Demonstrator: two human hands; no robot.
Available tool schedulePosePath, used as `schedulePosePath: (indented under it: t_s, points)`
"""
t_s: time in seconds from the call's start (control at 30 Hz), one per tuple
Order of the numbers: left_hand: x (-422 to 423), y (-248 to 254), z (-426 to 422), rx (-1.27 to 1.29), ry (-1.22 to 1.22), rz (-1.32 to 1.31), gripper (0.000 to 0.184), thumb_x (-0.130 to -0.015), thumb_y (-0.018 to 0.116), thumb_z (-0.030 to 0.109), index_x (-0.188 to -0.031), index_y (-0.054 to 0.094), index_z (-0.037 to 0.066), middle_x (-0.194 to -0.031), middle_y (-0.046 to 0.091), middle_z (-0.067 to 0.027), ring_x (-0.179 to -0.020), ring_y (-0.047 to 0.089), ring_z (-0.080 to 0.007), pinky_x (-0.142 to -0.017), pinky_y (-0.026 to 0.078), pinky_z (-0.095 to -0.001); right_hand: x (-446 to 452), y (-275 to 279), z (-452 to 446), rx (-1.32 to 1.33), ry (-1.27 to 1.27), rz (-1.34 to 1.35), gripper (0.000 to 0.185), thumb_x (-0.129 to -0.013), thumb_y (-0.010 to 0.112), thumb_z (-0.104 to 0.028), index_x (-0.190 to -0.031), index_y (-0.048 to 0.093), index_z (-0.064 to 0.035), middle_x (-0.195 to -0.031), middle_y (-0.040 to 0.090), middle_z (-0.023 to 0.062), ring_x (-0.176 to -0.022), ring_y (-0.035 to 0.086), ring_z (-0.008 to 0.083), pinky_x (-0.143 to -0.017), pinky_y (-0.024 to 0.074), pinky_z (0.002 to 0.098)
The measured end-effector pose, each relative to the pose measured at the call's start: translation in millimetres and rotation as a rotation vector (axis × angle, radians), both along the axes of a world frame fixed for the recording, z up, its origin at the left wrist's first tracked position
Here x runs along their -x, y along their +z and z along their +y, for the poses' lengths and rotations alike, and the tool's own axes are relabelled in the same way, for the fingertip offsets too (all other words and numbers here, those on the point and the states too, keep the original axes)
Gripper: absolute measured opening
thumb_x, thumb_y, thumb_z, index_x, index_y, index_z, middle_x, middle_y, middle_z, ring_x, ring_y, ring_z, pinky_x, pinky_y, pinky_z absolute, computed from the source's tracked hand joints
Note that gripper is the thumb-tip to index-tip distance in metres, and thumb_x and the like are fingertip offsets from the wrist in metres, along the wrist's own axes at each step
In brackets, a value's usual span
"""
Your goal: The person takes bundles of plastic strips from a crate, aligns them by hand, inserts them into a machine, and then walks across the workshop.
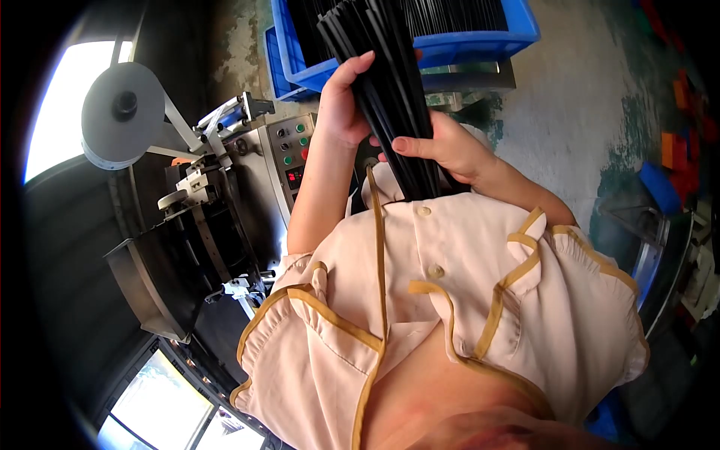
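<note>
A thick bundle of long black rods [397, 97] runs from the top of the view down to the front of my shirt. My left hand [346, 101] is wrapped round the bundle's upper left side, its thumb lying over the rods. Lower down, my right hand [442, 148] grips the same bundle from the right, with the thumb across the front. The fingers behind the rods are mostly hidden. Beyond the hands, a blue crate [480, 46] holds many more black rods.
A machine with a control panel [294, 154] and a large white reel [122, 115] stands at the left. Screens or bright windows [161, 397] show at the lower left. Orange and blue bins [673, 151] are at the far right.
</note>
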State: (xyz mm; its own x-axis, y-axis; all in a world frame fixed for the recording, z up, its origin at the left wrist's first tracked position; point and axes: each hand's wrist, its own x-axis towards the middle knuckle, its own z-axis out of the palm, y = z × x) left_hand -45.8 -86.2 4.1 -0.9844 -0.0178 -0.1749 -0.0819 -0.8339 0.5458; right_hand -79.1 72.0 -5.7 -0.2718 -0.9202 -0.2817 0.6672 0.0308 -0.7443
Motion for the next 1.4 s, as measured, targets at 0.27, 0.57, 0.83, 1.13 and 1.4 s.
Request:
schedulePosePath:
  t_s: [0.27, 0.57, 0.83, 1.13, 1.4]
  points:
    - [-24, 18, 1, -0.147, 0.209, 0.043, 0.047, -0.082, 0.045, 0.027, -0.118, 0.043, -0.002, -0.113, 0.053, -0.0164, -0.100, 0.054, -0.0279, -0.089, 0.042, -0.0389, -8, 16, 12, -0.043, -0.129, -0.025, 0.033, -0.080, 0.058, -0.008, -0.111, 0.049, 0.0011, -0.104, 0.056, 0.0074, -0.093, 0.054, 0.0150, -0.082, 0.0439, 0.0271]
    - [-44, 10, -7, -0.318, 0.197, 0.301, 0.052, -0.078, 0.048, 0.029, -0.120, 0.041, -0.001, -0.116, 0.051, -0.0158, -0.103, 0.052, -0.0281, -0.090, 0.040, -0.0405, -11, 17, 18, 0.017, -0.063, -0.048, 0.038, -0.082, 0.058, -0.017, -0.114, 0.046, 0.0001, -0.108, 0.054, 0.0073, -0.097, 0.051, 0.0143, -0.085, 0.0414, 0.0274]
    - [-55, 15, -5, -0.300, 0.229, 0.362, 0.054, -0.076, 0.050, 0.029, -0.121, 0.040, -0.001, -0.118, 0.049, -0.0148, -0.106, 0.050, -0.0272, -0.091, 0.040, -0.0397, -17, 18, 23, 0.024, -0.030, 0.035, 0.040, -0.081, 0.059, -0.020, -0.114, 0.047, -0.0002, -0.108, 0.054, 0.0071, -0.098, 0.051, 0.0149, -0.087, 0.0395, 0.0284]
    - [-68, 12, -8, -0.287, 0.186, 0.423, 0.054, -0.076, 0.050, 0.031, -0.120, 0.043, 0.000, -0.116, 0.050, -0.0171, -0.105, 0.051, -0.0305, -0.090, 0.040, -0.0429, -18, 16, 29, 0.087, 0.029, 0.272, 0.040, -0.083, 0.057, -0.026, -0.111, 0.050, 0.0012, -0.106, 0.056, 0.0076, -0.097, 0.051, 0.0151, -0.085, 0.0392, 0.0283]
    - [-73, 13, -5, -0.289, 0.178, 0.433, 0.054, -0.077, 0.050, 0.032, -0.119, 0.042, -0.001, -0.116, 0.050, -0.0176, -0.104, 0.052, -0.0309, -0.089, 0.042, -0.0424, -22, 23, 32, 0.055, 0.050, 0.286, 0.040, -0.082, 0.058, -0.026, -0.111, 0.049, 0.0009, -0.105, 0.056, 0.0070, -0.096, 0.051, 0.0148, -0.085, 0.0393, 0.0278]
